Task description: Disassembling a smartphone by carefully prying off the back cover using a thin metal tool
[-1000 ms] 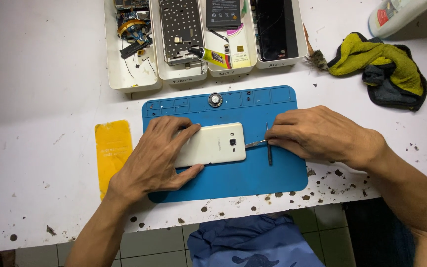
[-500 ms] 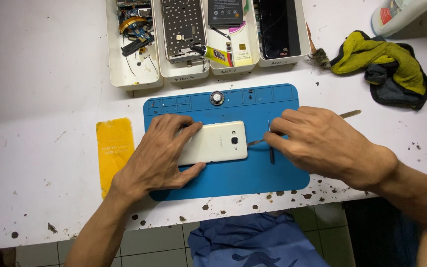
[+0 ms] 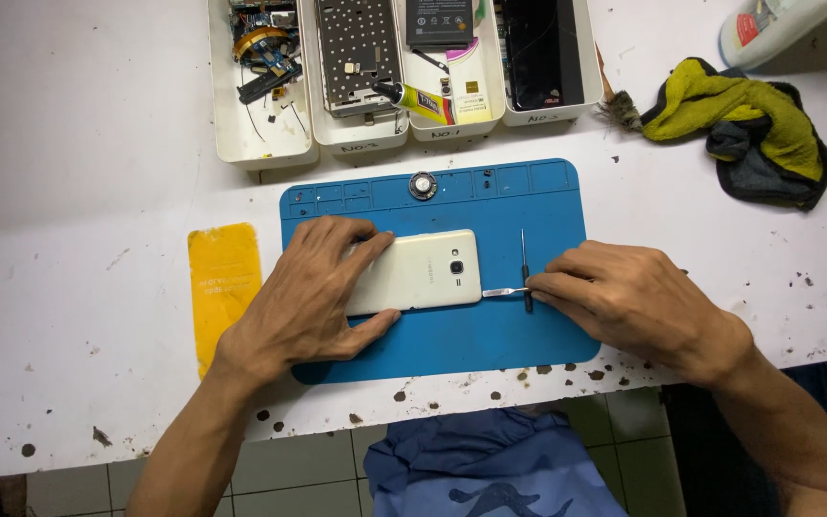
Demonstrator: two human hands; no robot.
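Phone (image 3: 420, 272), white, lies back-up on blue mat (image 3: 547, 206), mid worktop (image 3: 78, 144). Left hand (image 3: 310, 292) presses flat on its 9 o'clock end, grip wide, as before. Right hand (image 3: 629, 297) has slid off to 3 o'clock since 0.5 s ago; grip narrow, pinching thin metal pry tool (image 3: 503, 291), tip now clear & at phone's 3 o'clock edge. Dark screwdriver (image 3: 525, 263) beside it. Tool handle hidden in fingers; phone's left part covered by palm. Trays (image 3: 260, 144) at 12 o'clock cut off.
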